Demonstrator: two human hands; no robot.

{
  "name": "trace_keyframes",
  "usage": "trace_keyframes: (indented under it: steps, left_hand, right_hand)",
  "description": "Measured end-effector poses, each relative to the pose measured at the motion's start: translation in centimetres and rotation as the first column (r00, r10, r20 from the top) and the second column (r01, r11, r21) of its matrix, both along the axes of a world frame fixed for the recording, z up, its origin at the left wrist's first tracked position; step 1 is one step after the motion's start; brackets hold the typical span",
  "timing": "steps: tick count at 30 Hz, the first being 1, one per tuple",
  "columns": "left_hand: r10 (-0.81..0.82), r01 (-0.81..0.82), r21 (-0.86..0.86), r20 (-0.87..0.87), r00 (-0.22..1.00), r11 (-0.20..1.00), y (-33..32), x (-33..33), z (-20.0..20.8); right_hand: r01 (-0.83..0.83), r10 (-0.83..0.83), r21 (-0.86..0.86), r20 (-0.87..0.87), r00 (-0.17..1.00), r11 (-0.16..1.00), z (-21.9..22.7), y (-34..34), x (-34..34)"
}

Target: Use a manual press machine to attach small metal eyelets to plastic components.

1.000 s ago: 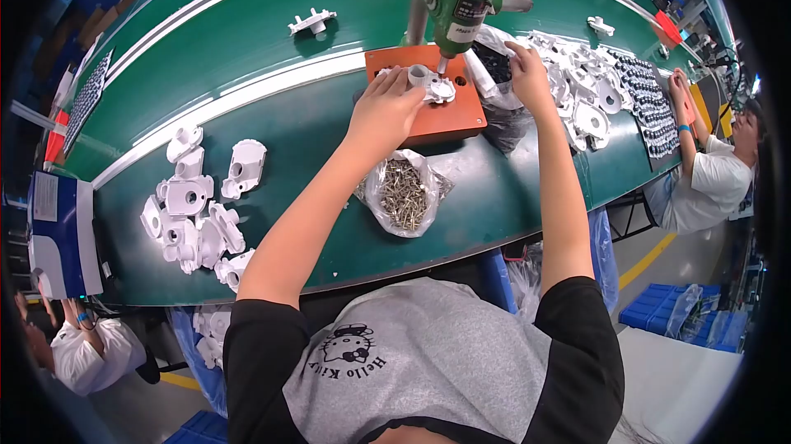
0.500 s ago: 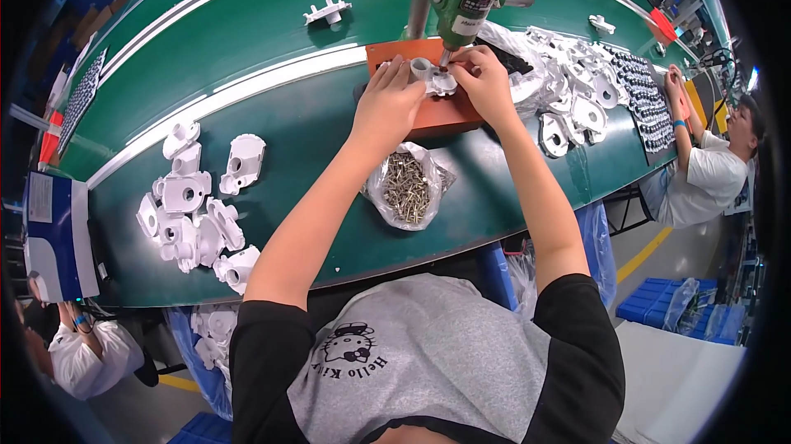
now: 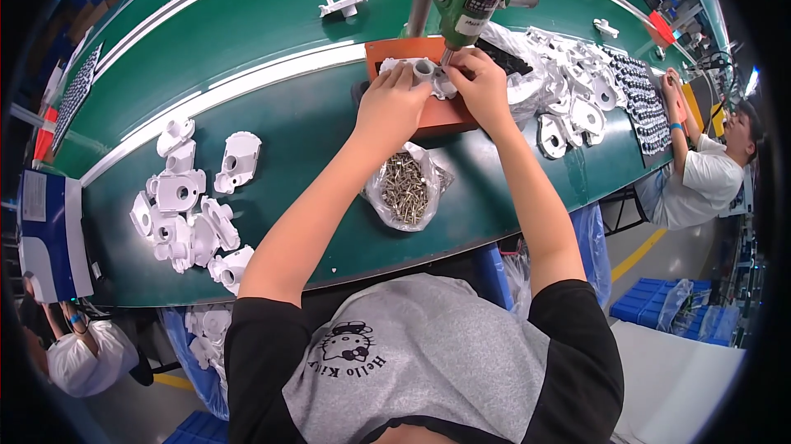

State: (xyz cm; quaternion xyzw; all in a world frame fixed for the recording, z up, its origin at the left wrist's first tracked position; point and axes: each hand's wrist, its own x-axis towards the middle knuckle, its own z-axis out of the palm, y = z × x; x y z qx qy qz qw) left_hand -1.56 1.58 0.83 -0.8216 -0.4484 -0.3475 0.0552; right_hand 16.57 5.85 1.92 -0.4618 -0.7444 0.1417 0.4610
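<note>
- The white moulded part point(image 3: 442, 90) sits on the orange block point(image 3: 445, 118), right under the tip of the green press point(image 3: 470, 1); from here I judge it light, stiff plastic.
- I expect its smooth faces to slide a little, and its thin edges to chip sooner than bend.
- For a hold I would favour the thick body beside its upright tube point(image 3: 423, 67), clear of the press tip.
- The left hand point(image 3: 394, 105) lies over the part's left side, fingers side by side, thumb near the tube; I cannot tell how firmly it grips.
- The right hand point(image 3: 481, 86) has thumb and forefinger drawn together beside the press tip; I cannot tell whether they pinch anything.
- Nearer the person, I see an open clear bag point(image 3: 427, 215) of small metal pins point(image 3: 404, 187).
- Loose white mouldings point(image 3: 180, 190) lie at left; more are heaped at right.
</note>
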Motion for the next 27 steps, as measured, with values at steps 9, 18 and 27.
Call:
trace_keyframes:
  steps: [9,18,27]
  left_hand:
    - [0.009,-0.007,0.023,-0.059,0.998,1.0,-1.6,0.2,0.3]
    - [-0.011,0.004,0.134,0.047,0.999,0.991,-1.0,0.4,-0.5]
    - [-0.03,0.021,0.115,0.08,0.996,0.993,-1.1,0.5,-0.5]
  right_hand:
    - [0.018,-0.045,0.118,0.227,0.973,0.993,-0.2,-0.3,-0.2]
    - [-0.08,-0.054,0.333,0.375,0.925,0.94,-0.6,-2.8,-0.4]
    - [-0.074,0.009,0.176,0.346,0.938,0.982,-0.4,-3.0,0.1]
